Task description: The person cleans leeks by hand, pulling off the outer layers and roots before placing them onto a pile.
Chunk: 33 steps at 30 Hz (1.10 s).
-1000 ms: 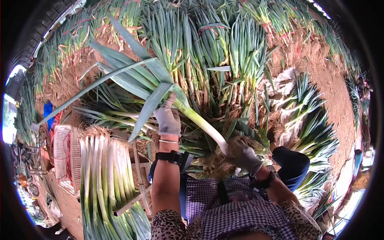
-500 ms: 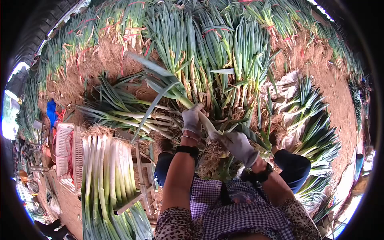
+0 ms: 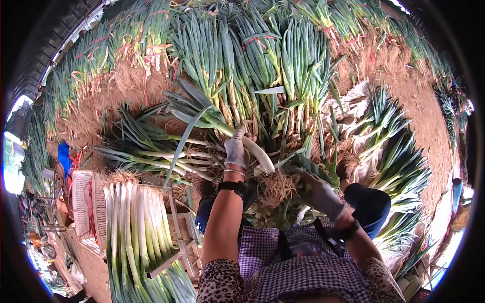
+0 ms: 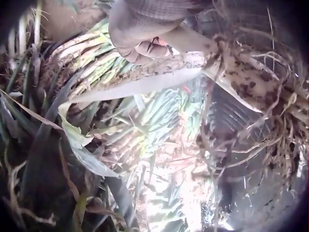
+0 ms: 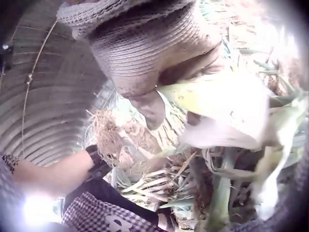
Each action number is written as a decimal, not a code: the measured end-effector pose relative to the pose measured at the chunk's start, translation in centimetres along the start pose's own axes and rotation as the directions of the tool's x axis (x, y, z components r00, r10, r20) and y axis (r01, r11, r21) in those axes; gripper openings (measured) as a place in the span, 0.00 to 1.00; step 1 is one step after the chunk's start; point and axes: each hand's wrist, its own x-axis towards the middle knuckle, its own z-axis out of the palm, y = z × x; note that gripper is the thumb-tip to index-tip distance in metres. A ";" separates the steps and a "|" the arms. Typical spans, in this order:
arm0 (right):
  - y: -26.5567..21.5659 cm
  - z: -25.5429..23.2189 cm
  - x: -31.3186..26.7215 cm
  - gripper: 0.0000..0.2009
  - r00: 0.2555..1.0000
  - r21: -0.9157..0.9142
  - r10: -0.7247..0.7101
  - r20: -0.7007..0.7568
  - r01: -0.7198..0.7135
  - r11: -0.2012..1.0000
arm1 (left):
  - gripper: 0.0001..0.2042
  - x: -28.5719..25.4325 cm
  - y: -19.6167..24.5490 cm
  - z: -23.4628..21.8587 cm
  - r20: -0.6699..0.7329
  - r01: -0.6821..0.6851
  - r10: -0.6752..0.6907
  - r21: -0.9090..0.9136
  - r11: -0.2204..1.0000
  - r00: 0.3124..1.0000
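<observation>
My gloved left hand (image 3: 236, 149) grips a thick leek (image 3: 258, 153) by its pale shaft, the green leaves pointing up and left, the bushy roots (image 3: 277, 191) hanging toward my lap. From the left wrist the glove (image 4: 145, 31) is curled round the shaft, and a loose, soiled outer layer (image 4: 140, 84) trails below it. My gloved right hand (image 3: 323, 197) is to the right of the roots, apart from them. In the right wrist view that glove (image 5: 154, 55) pinches a broad, pale yellow-green piece of leaf sheath (image 5: 227, 106) between thumb and fingers.
Trimmed leeks (image 3: 134, 217) lie on a metal frame at lower left, beside a pale plastic crate (image 3: 82, 202). Unpeeled leeks (image 3: 172, 151) are heaped left of my hands. Upright bundles (image 3: 207, 60) stand ahead, and more leeks (image 3: 399, 171) lie along the right.
The leek came down and closer to my body, and my left hand took a grip nearer the roots. My right hand left the root end and moved right.
</observation>
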 end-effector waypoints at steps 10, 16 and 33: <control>4.7 5.6 0.0 0.20 0.954 0.479 -0.012 0.300 -0.140 0.867 | 0.07 1.3 -0.5 -1.2 0.012 0.021 -0.020 -0.129 0.991 1.000; 3.8 0.2 -4.5 0.34 0.964 0.138 0.227 0.142 -0.246 0.959 | 0.08 1.1 0.1 0.2 -0.070 -0.053 0.052 -0.020 0.998 0.996; 6.4 3.5 1.0 0.28 0.971 -0.258 -0.121 0.205 0.173 0.951 | 0.18 -1.9 2.5 0.4 0.246 -0.181 0.198 -0.089 0.979 0.949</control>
